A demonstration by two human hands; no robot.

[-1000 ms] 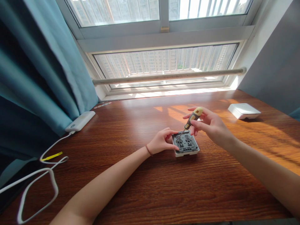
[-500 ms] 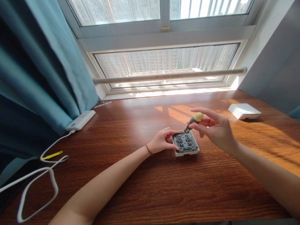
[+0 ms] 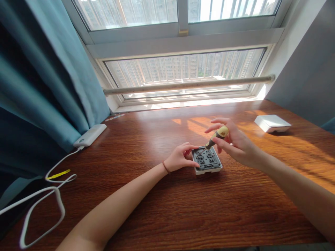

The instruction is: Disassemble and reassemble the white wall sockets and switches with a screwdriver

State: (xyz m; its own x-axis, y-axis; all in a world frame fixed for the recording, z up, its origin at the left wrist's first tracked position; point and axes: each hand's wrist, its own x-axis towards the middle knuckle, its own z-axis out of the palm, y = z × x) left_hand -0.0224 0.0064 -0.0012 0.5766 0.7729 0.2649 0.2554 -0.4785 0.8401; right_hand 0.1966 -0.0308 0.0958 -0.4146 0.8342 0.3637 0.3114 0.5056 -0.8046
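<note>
A square wall switch point(image 3: 209, 162), white at the rim with a dark grey inner face, lies flat on the wooden table. My left hand point(image 3: 181, 156) grips its left side, thumb at the near corner and fingers at the far one. In my right hand point(image 3: 233, 140) is a screwdriver point(image 3: 217, 137) with a yellow and grey handle, tilted so that its thin shaft slants down to the left. Its tip reaches the left part of the grey face, near a screw; exact contact is too small to make out.
Another white square box point(image 3: 272, 123) sits at the right of the table point(image 3: 167, 216). On the left, a white power bank point(image 3: 90, 135) with a white cable point(image 3: 61, 205) and yellow tie point(image 3: 59, 174) lies by the blue curtain point(image 3: 78, 69). A rail point(image 3: 188, 84) crosses the window behind.
My right hand's fingers have shifted round the screwdriver handle, the index finger now stretched out further left. The handle has turned slightly. My left hand and the switch stay put.
</note>
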